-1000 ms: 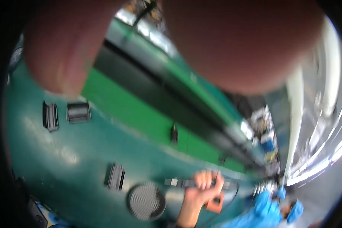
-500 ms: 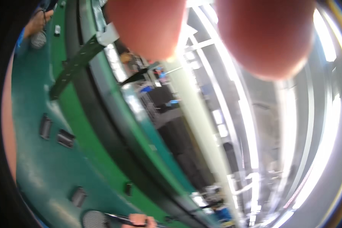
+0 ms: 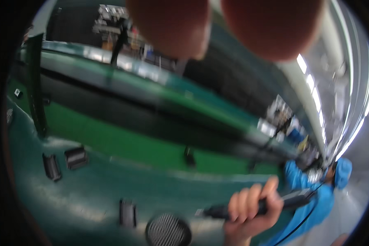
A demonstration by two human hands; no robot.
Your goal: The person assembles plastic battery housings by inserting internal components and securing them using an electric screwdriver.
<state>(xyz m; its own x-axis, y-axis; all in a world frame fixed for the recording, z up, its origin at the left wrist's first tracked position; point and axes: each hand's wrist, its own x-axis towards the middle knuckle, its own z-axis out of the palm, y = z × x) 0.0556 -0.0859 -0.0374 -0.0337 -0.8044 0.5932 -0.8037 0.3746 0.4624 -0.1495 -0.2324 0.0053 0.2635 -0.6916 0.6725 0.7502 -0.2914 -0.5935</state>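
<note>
Two large blurred fingertips of my left hand hang down from the upper edge, very close to the camera. They are apart, and nothing shows between them; the rest of that hand is out of view. At the lower right, my right hand wraps round a black electric screwdriver with a cord. Its tip points left over the green worktop. Left of the tip lies a round dark thing with a ribbed grey face. Beyond that is a dark grooved block.
Two more dark grooved blocks, one upright and one sideways, lie at the left. A black part and a small white one rest on a green strip. A green post rises at the left. A co-worker in blue is at the right.
The view has swung and tilted, so the worktop now runs across the lower half. My right hand with the screwdriver shows more fully. The co-worker in blue at the right has come into view.
</note>
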